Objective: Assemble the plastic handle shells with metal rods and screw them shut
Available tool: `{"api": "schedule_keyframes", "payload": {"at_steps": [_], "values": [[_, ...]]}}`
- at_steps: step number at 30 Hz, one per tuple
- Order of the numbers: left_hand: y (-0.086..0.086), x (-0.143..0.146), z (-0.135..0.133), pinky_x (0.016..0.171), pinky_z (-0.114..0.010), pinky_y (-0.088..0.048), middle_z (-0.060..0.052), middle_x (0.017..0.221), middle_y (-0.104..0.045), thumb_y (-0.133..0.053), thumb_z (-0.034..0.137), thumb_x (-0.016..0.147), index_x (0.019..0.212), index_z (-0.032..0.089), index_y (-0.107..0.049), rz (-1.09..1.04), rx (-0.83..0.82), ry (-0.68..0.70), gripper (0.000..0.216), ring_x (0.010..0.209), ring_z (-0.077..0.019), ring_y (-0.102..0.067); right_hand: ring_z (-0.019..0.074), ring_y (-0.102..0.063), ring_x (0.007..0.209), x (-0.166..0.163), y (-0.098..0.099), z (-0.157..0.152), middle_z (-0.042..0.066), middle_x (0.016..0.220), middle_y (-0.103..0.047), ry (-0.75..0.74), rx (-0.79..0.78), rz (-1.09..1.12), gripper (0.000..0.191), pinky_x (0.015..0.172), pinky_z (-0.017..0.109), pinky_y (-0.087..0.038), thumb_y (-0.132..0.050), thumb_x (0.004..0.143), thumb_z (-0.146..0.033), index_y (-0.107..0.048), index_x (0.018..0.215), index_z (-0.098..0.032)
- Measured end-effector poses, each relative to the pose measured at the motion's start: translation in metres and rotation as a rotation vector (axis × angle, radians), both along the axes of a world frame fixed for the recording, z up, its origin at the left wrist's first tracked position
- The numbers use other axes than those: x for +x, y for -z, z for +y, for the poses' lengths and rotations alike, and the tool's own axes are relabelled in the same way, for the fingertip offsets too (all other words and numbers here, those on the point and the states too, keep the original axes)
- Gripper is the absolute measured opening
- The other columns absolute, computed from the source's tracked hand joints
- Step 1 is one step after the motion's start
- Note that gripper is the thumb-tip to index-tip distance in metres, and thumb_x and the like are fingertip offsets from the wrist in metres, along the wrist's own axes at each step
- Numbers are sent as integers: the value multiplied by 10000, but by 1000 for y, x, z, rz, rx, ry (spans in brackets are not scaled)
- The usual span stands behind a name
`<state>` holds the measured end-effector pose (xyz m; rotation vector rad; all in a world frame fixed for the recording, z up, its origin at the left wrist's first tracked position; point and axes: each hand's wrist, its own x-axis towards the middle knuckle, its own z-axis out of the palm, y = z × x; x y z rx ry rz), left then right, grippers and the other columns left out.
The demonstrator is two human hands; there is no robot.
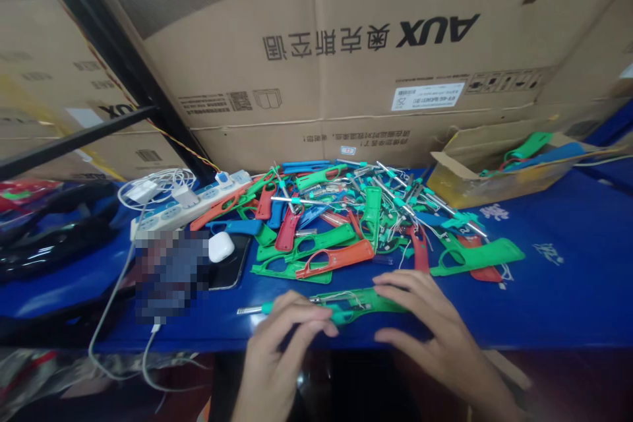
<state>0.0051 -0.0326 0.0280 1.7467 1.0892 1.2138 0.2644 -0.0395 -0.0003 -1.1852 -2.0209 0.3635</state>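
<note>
I see a green plastic lighter-shaped casing (376,301), thin white wire (350,295) inside, the left hand (285,330) pinching it, silver metal tube (250,310) jutting beyond, the right hand (429,313) loosely open, touching its other end

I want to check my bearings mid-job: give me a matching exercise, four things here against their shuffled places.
1. Power strip
2. White case
3. Small cardboard box
4. Green casing

A. Right of the heap
B. Between left hand and right hand
C. Left of the heap
D. On a dark flat device

Pairs: 1-C, 2-D, 3-A, 4-B
</note>
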Motion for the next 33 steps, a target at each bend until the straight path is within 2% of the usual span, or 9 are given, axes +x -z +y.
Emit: {"api": "schedule_keyframes", "payload": {"at_steps": [2, 5, 7, 10, 16, 20, 22, 26, 33], "values": [[4, 21, -10, 793, -248, -511, 26, 786, -759, -629, 251, 996, 940, 277, -774, -98, -132, -4, 158, 773, -150, -675, 206, -658, 1102, 2, -2, -1, 1, 1192, -713, -56, -28, 94, 514, 968, 366, -545, -763, 911, -459, -580, 1386, -382], [11, 55, -19, 760, -230, -524, 2, 809, -754, -638, 275, 988, 928, 252, -781, -220, -247, -58, 156, 780, -154, -678, 157, -683, 919, 5, -8, -1, -26, 1010, -741, -133, -100, 238, 340, 823, 274, -571, -714, 963, -392, -658, 1298, -380], [14, 73, -21, 757, -225, -528, -1, 820, -748, -619, 275, 999, 954, 249, -781, -252, -239, -59, 170, 781, -149, -676, 140, -680, 845, 6, -11, -2, -33, 934, -740, -147, -100, 314, 196, 771, 245, -567, -685, 991, -331, -720, 1181, -359], [16, 84, -18, 765, -231, -526, 0, 850, -743, -583, 242, 1019, 1006, 252, -773, -210, -157, -44, 190, 794, -144, -679, 138, -689, 809, 7, -12, -4, -31, 899, -743, -99, -95, 371, 152, 752, 227, -573, -724, 962, -321, -745, 1113, -328], [14, 77, -7, 824, -337, -506, -22, 903, -745, -599, 171, 1005, 1117, 255, -720, 93, 131, 10, 185, 843, -192, -663, 166, -733, 846, 11, -7, -7, -16, 935, -775, 27, -124, 331, 110, 767, 232, -595, -727, 942, -313, -769, 1044, -307], [17, 71, -3, 844, -372, -519, -99, 1127, -703, -579, 128, 1000, 1222, 244, -683, 201, 274, 48, 271, 998, -229, -658, 165, -729, 778, 10, -10, -7, -10, 850, -769, -6, -173, 353, 108, 747, 251, -590, -693, 959, -322, -759, 1027, -270], [18, 68, 0, 860, -372, -507, -89, 1117, -712, -586, 96, 991, 1176, 236, -685, 178, 323, 47, 252, 1000, -219, -664, 152, -703, 741, 9, -12, -7, -19, 802, -744, -52, -189, 339, 92, 722, 252, -572, -680, 970, -324, -747, 973, -260], [16, 56, 7, 922, -395, -461, -33, 998, -768, -622, 74, 973, 1067, 222, -689, 200, 375, 128, 187, 901, -196, -682, 141, -667, 763, 5, -12, -5, -23, 833, -717, -82, -178, 297, 91, 723, 253, -546, -693, 973, -337, -714, 934, -258], [8, 12, 16, 919, -370, -422, -35, 1017, -749, -609, 75, 984, 1144, 202, -640, 380, 403, 65, 207, 921, -186, -643, 157, -648, 824, 1, -5, -3, -16, 886, -693, -18, -172, 230, 120, 776, 284, -534, -678, 992, -327, -679, 1102, -279]]}}
